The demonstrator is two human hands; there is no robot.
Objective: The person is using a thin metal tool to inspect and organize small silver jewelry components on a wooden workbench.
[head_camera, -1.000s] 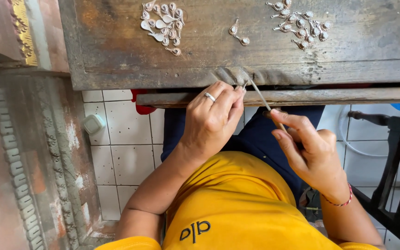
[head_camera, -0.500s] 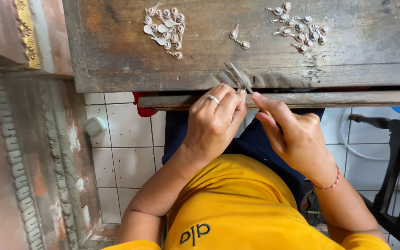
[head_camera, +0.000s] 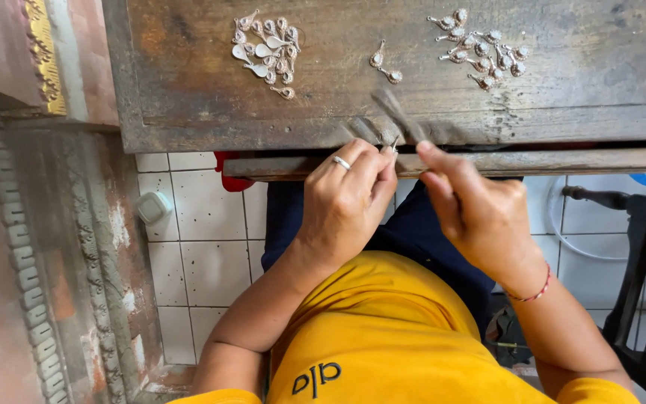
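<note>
At the front edge of a worn wooden bench [head_camera: 188, 112], a left hand [head_camera: 342, 206] pinches a tiny silver piece [head_camera: 394, 144] against the notched wood while the right hand [head_camera: 480, 213] grips a thin file [head_camera: 398, 112], work judged light, delicate, best pinched by its edges.

Silver pieces [head_camera: 267, 51] on dark brown worn bench [head_camera: 592, 82]; yellow shirt [head_camera: 383, 329]; white tiles [head_camera: 203, 247]; red bracelet [head_camera: 534, 292].

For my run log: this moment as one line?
left hand: pinches small silver piece | right hand: holds file | wooden bench: silver pieces
</note>
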